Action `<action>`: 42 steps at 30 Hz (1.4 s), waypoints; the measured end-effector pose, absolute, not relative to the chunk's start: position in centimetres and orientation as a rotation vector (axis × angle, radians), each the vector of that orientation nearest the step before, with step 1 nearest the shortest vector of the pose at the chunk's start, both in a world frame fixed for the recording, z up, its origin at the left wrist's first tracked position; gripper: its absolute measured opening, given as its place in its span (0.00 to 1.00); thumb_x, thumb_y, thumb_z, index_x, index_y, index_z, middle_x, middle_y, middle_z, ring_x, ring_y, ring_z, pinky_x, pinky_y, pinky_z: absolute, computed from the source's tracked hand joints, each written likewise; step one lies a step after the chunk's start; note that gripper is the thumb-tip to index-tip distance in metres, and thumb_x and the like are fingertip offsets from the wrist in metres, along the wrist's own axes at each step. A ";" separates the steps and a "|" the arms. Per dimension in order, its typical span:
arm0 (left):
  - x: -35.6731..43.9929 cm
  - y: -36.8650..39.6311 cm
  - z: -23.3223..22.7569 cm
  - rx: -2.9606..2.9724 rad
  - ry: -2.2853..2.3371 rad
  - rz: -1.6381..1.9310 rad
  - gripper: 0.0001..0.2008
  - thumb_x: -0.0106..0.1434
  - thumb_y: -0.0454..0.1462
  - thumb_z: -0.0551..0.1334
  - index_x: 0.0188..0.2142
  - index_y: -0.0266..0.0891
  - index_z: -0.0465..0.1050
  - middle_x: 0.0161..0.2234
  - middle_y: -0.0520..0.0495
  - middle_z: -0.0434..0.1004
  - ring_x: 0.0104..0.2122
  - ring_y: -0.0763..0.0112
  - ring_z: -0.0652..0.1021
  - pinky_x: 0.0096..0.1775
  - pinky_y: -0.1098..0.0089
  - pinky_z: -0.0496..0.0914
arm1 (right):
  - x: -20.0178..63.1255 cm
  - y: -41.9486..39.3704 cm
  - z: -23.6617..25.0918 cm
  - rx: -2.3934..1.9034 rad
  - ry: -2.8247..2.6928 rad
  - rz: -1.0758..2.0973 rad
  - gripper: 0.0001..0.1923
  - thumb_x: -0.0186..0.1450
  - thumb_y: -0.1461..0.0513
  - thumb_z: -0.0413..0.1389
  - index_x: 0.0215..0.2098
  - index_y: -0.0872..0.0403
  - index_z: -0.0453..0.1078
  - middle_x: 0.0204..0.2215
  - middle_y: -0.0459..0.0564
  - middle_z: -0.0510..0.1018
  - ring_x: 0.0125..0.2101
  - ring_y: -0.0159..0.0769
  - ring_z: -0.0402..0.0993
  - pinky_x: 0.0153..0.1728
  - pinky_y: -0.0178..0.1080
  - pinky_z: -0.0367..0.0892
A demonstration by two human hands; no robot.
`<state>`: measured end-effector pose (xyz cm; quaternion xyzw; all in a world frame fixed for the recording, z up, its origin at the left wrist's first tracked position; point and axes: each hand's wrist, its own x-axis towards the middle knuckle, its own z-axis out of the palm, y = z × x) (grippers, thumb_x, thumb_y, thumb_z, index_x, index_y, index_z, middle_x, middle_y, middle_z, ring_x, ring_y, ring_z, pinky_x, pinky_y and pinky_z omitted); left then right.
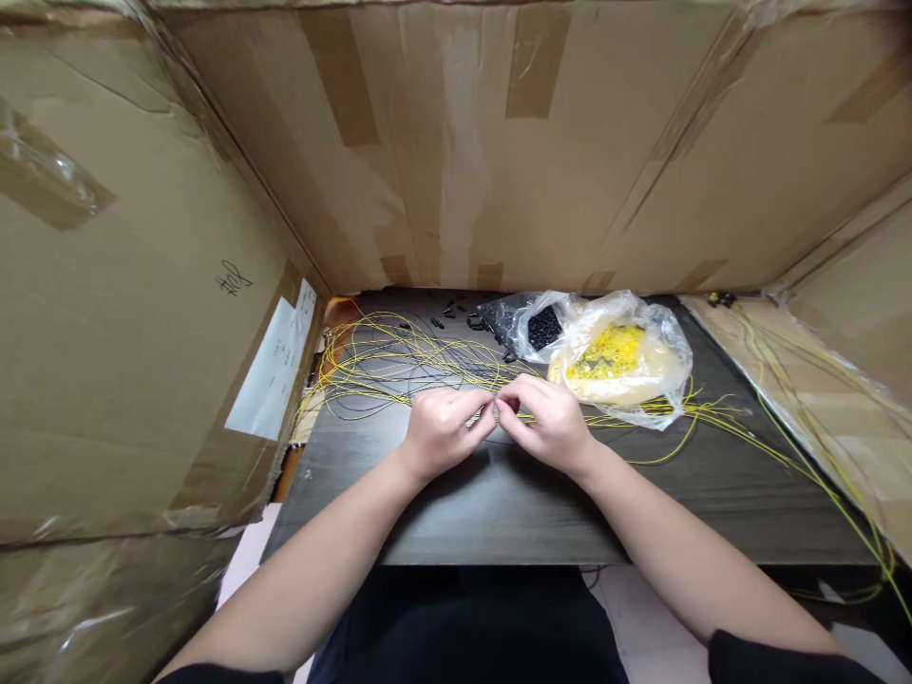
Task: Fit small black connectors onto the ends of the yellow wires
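Both hands meet fingertip to fingertip over the middle of the dark table. My left hand (443, 429) is closed in a pinch of thumb and forefinger. Facing it, my right hand (547, 424) pinches in the same way. Whatever lies between the fingertips is too small to make out. Long yellow and black wires (370, 361) run loosely coiled behind the hands and pass beneath or beyond them to the right. Just past my right hand lies a clear plastic bag of small yellow parts (609, 351).
Behind the yellow parts is a second clear bag with small black parts (545, 328). Several loose black pieces (438, 322) lie at the back of the table (513, 522). Cardboard walls (442, 161) enclose the back and sides. More yellow wires (798, 399) trail off at the right.
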<state>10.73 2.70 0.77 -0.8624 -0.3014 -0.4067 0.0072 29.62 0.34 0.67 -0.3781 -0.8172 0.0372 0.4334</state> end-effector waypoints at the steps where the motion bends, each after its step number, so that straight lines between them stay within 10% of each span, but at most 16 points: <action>1: 10.8 2.7 0.8 -2.692 -0.939 -1.303 0.06 0.64 0.35 0.61 0.33 0.39 0.77 0.22 0.52 0.78 0.21 0.75 0.74 0.29 0.72 0.66 | 29.6 0.3 0.7 -0.937 -2.029 0.100 0.02 0.67 0.66 0.54 0.36 0.54 0.67 0.28 0.48 0.73 0.28 0.32 0.69 0.32 0.37 0.67; 23: 11.2 2.6 1.1 -2.692 -1.099 -1.626 0.06 0.63 0.36 0.62 0.35 0.39 0.79 0.17 0.56 0.69 0.17 0.79 0.67 0.25 0.75 0.63 | 29.7 0.2 0.8 -1.001 -2.018 -0.097 0.09 0.68 0.66 0.53 0.46 0.54 0.70 0.38 0.53 0.80 0.36 0.38 0.77 0.36 0.40 0.71; 42: 11.2 2.4 0.8 -2.681 -1.038 -1.442 0.06 0.64 0.37 0.61 0.35 0.38 0.77 0.21 0.53 0.75 0.19 0.77 0.72 0.26 0.73 0.64 | 29.7 0.1 0.3 -0.995 -2.061 -0.237 0.02 0.67 0.65 0.55 0.36 0.53 0.71 0.31 0.49 0.79 0.30 0.34 0.74 0.33 0.39 0.66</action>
